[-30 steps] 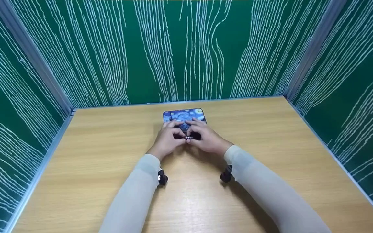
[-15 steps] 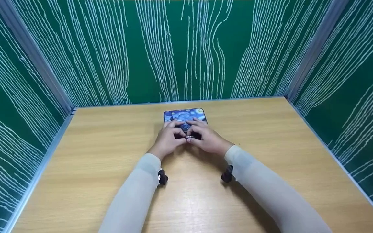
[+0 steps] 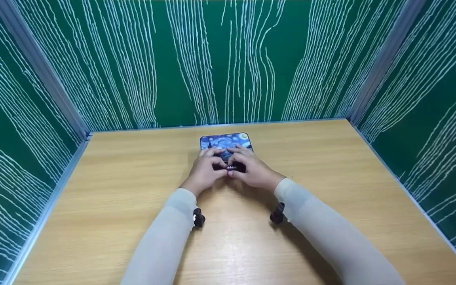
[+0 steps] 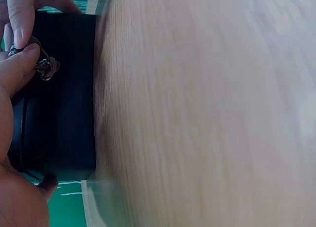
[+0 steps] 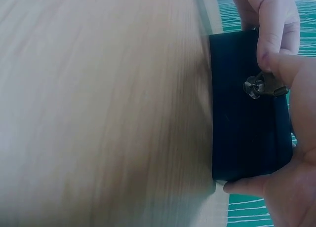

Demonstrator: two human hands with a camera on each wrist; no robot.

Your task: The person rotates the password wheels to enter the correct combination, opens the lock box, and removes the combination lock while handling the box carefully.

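Observation:
A box (image 3: 225,140) with a blue swirling painted lid and dark sides stands on the wooden table. My left hand (image 3: 205,169) and right hand (image 3: 256,171) reach round it from both sides. Their thumbs and index fingers meet at a small metal latch (image 5: 271,85) on the box's near side, pinching about it. In the left wrist view, the latch's ring-like metal end (image 4: 45,68) shows below the thumb tip. Another finger (image 5: 243,185) of the right hand lies along the box's side. Part of the latch is covered by the fingertips.
The wooden table (image 3: 133,206) runs back to a green wall (image 3: 180,63) with white wavy lines. Similar panels stand at left and right, framed by grey posts. A black wrist camera (image 3: 198,217) sits under the left sleeve, another camera (image 3: 277,213) under the right.

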